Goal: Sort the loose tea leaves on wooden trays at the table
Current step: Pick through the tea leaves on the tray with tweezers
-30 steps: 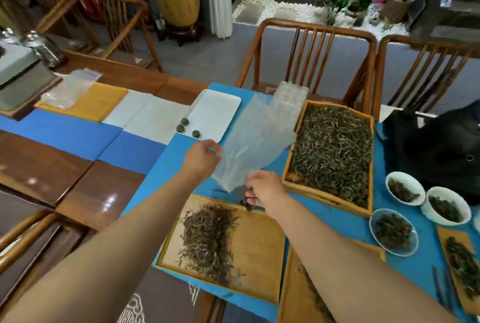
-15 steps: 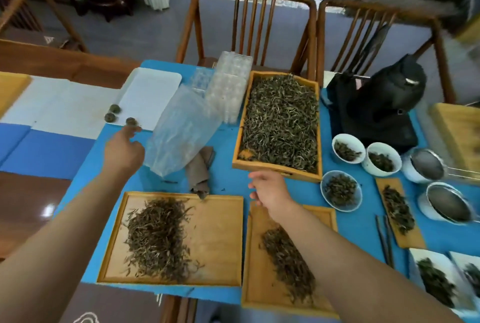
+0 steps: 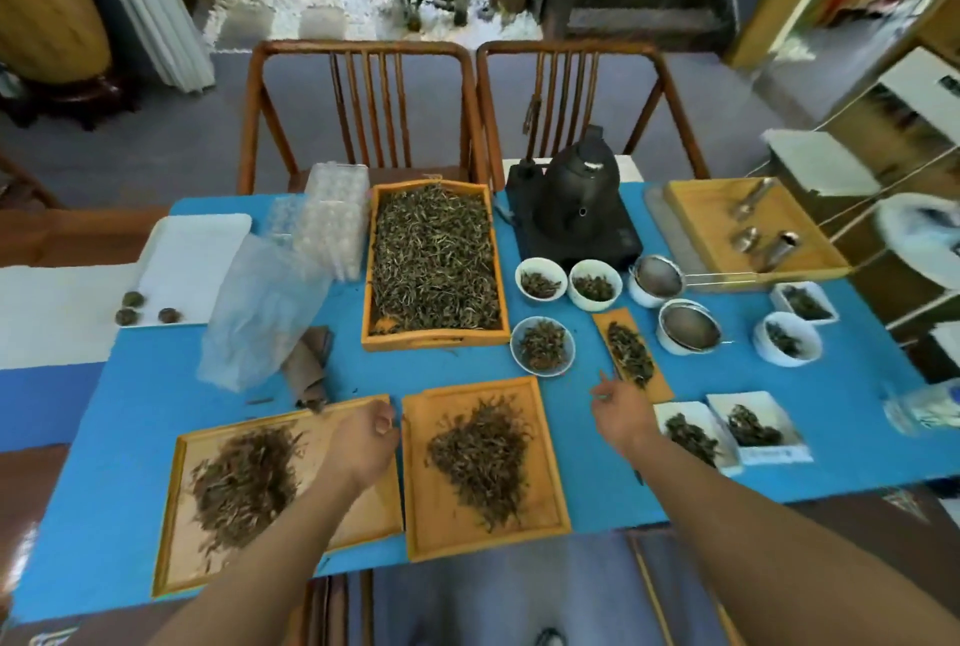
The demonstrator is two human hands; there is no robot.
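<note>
Sorting is barely starting: leaf piles are sitting on both near trays [image 3: 545,531], left hand [image 3: 363,442] curling loosely, right hand [image 3: 621,414] relaxing, both holding nothing.

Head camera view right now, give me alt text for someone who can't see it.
A person's two bare hands hover over a blue table: the left hand, fingers loosely curled, at the edge of the left wooden tray of loose tea leaves, the right hand beside the middle tray. Behind stand a deeper tray heaped with tea, small bowls, a black kettle.
</note>
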